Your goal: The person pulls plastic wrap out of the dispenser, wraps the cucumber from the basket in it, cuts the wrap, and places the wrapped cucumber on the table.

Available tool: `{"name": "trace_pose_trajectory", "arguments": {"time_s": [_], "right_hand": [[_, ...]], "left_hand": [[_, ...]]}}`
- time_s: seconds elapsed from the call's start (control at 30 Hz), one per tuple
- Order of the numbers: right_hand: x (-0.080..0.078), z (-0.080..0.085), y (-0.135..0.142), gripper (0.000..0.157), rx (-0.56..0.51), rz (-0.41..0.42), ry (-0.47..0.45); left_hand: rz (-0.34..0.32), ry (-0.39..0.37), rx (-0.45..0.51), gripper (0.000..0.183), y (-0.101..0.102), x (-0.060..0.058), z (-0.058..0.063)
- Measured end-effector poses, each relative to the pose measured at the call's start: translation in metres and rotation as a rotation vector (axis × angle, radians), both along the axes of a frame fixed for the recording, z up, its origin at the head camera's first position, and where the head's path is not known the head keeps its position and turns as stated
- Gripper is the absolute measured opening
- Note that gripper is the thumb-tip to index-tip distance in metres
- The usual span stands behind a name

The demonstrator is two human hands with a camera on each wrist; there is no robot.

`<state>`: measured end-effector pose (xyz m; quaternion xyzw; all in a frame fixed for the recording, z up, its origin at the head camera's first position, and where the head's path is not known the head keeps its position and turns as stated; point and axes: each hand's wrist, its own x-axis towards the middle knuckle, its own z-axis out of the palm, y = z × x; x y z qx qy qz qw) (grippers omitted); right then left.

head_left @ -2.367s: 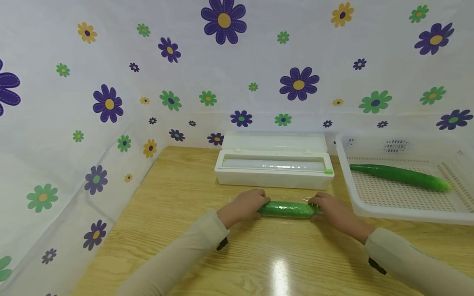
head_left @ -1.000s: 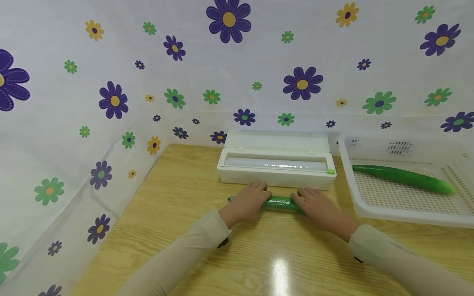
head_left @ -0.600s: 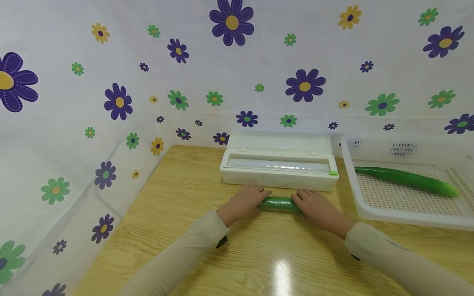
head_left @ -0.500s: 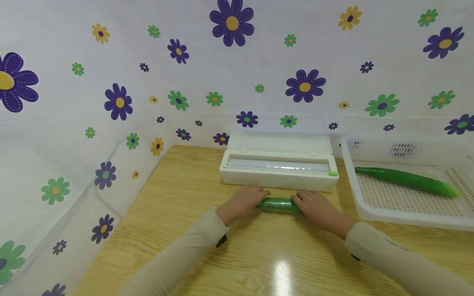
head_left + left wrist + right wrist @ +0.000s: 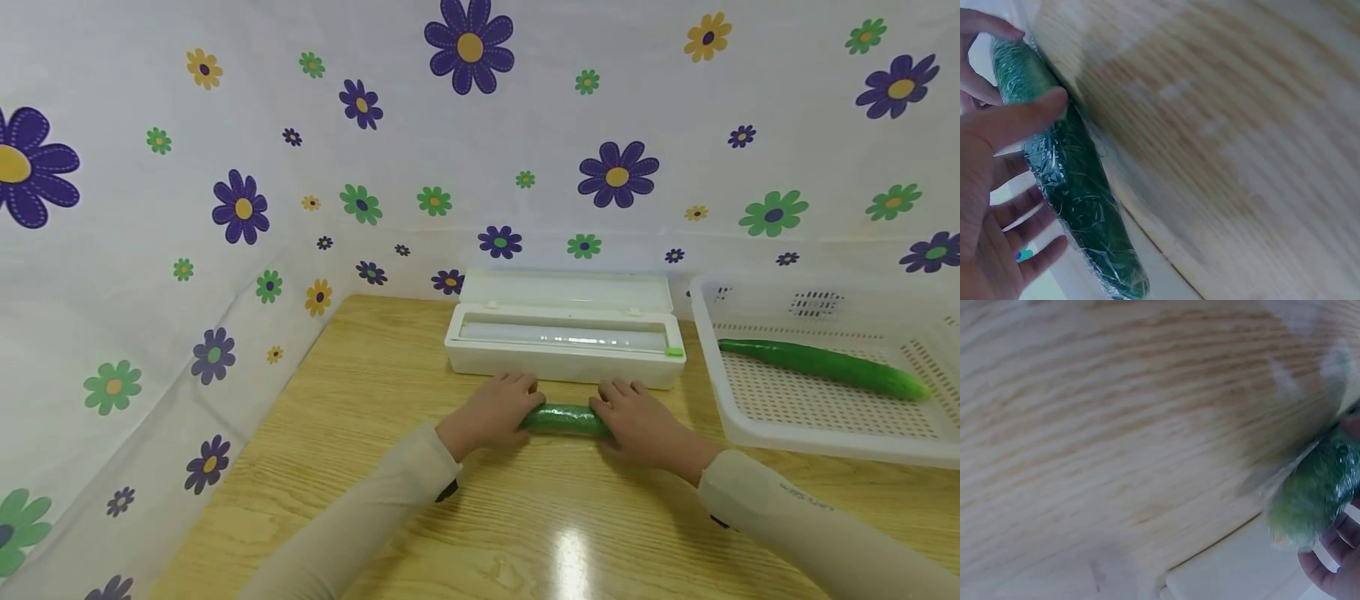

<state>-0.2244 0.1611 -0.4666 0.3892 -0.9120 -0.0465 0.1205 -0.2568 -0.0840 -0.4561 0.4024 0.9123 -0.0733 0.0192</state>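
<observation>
A cucumber (image 5: 566,419) wrapped in clear cling film lies crosswise just in front of the white box, both its ends covered by my hands in the head view. My left hand (image 5: 495,414) holds its left part; in the left wrist view the thumb presses one side of the wrapped cucumber (image 5: 1082,181) and the fingers lie along the other. On its right part, my right hand (image 5: 648,427) grips from above. The right wrist view shows the cucumber's pale end (image 5: 1300,515) under crinkled film, with the right fingers (image 5: 1329,565) around it.
Behind the hands stands a long white cling film dispenser (image 5: 566,367), lid up, with a film roll (image 5: 562,335) inside and a green slider (image 5: 673,352). A white basket (image 5: 825,446) at right contains an unwrapped cucumber (image 5: 825,367). A flowered sheet hangs behind the wooden table (image 5: 420,533).
Loose film spread around the cucumber 2.4 seconds ago now lies wrapped around it. My right hand has moved left, closer to my left hand. Over the last half second both hands shifted only slightly.
</observation>
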Motion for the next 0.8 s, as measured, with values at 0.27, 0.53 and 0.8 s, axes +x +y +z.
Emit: {"name": "trace_pose_trajectory", "arguments": {"time_s": [0.27,0.53,0.8], "right_hand": [[-0.001,-0.001,-0.003,0.054,0.064,-0.021,0.095],[-0.003,0.003,-0.004,0.047,0.040,-0.011,0.078],[-0.005,0.007,-0.002,0.045,0.014,-0.028,-0.038]], "left_hand": [[0.028,0.038,0.017,0.061,-0.010,-0.003,-0.009],[0.048,0.003,0.036,0.048,-0.019,-0.004,-0.009],[0.006,0.006,0.124,0.044,-0.024,-0.007,-0.011]]}}
